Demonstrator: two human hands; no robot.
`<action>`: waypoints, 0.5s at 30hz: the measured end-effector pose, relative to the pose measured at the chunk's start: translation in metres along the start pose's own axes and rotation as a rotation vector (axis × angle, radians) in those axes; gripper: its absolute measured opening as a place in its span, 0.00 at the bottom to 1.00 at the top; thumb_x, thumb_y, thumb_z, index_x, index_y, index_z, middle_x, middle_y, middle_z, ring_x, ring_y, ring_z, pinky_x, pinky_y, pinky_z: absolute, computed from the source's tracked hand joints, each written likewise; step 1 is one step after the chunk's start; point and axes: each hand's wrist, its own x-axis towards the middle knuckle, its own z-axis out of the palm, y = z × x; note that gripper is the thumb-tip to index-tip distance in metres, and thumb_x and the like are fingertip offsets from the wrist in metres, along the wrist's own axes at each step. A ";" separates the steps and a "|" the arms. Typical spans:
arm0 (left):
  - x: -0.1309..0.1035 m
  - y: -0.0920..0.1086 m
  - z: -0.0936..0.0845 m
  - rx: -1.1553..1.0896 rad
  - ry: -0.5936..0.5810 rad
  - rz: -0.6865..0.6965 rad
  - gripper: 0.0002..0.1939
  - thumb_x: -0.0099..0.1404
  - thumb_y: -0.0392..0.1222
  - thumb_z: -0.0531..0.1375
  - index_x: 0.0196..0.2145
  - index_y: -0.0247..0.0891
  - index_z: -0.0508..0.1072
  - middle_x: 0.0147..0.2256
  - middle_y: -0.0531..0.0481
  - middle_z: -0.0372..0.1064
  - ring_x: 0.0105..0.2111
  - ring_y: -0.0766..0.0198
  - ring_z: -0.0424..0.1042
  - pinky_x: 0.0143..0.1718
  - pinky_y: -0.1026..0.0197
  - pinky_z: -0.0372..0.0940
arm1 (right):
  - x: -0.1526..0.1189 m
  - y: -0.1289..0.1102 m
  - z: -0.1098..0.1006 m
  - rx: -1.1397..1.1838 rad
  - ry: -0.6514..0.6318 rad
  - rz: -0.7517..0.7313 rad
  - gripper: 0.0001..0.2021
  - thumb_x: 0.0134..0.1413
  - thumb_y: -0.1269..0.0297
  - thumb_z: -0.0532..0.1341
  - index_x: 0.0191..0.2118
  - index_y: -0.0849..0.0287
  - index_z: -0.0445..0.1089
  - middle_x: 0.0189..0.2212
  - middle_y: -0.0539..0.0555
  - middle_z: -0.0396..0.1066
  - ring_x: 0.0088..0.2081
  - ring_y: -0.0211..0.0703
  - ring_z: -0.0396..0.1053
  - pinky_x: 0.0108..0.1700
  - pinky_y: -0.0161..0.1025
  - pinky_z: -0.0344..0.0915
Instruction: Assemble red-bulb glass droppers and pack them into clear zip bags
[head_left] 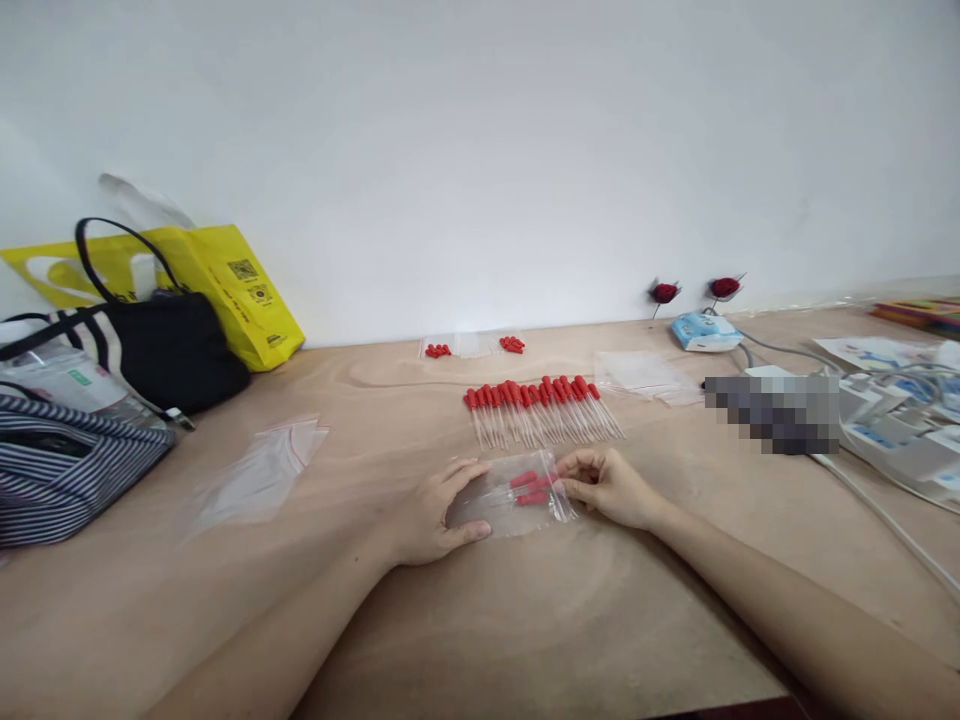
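Observation:
A clear zip bag (pixel 501 518) lies flat on the table with a few red-bulbed droppers (pixel 532 497) in it, their thin clear tubes pointing left. My left hand (pixel 442 510) rests at the bag's closed end, thumb and fingers spread apart along its edges. At the bag's mouth, on the right, the fingers of my right hand (pixel 604 485) are pinched on the red end of one dropper, partly hidden by the fingers. Just beyond the bag lies a row of several more droppers (pixel 529 398), red bulbs away from me.
Behind the row, small red bulbs (pixel 512 344) lie on clear plastic. Stacks of clear bags lie left (pixel 262 470) and right (pixel 645 375). A yellow bag (pixel 255 300), black bag (pixel 180 350) and striped pouch (pixel 75 470) stand left; a tissue pack (pixel 705 332) and cables (pixel 885 495) lie right.

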 end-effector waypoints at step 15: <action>0.001 -0.001 0.002 -0.005 0.013 0.039 0.30 0.58 0.52 0.55 0.55 0.41 0.53 0.55 0.44 0.53 0.56 0.53 0.52 0.55 0.49 0.50 | 0.001 -0.001 0.004 -0.266 -0.098 -0.125 0.12 0.47 0.60 0.57 0.20 0.61 0.68 0.15 0.46 0.60 0.18 0.30 0.54 0.21 0.30 0.50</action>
